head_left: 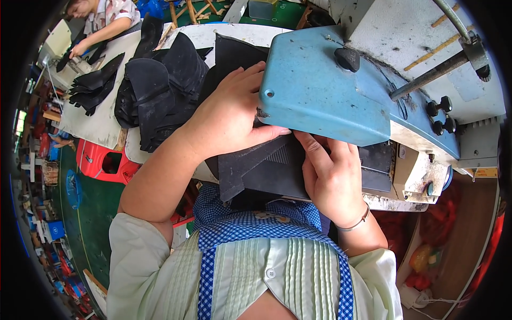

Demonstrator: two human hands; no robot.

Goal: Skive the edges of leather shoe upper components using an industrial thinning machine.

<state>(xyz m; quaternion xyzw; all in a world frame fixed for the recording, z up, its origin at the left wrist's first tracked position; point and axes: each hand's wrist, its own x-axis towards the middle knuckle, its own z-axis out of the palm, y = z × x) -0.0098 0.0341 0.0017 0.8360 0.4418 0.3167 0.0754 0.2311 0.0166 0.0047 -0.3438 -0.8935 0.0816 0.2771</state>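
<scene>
from where i stand, the person's left hand (229, 112) arches over the black material (266, 178) lying under and in front of the blue machine cover (325, 88); its fingers lie close together toward the cover's near corner, the thumb stretched away from them along the material. the right hand (336, 173) is on the material's right side, index finger reaching toward the left thumb's tip, its other fingers partly tucked beneath the cover, so i can't tell whether either hand is pinching anything. a black strip (248, 166) slants across the material, beside a small ribbed patch (278, 154). to the left, black cut pieces (154, 88) sit heaped on the pale table (114, 133), with a red plastic stool (88, 158) below. beyond, a co-worker (109, 24) bends over other work.
</scene>
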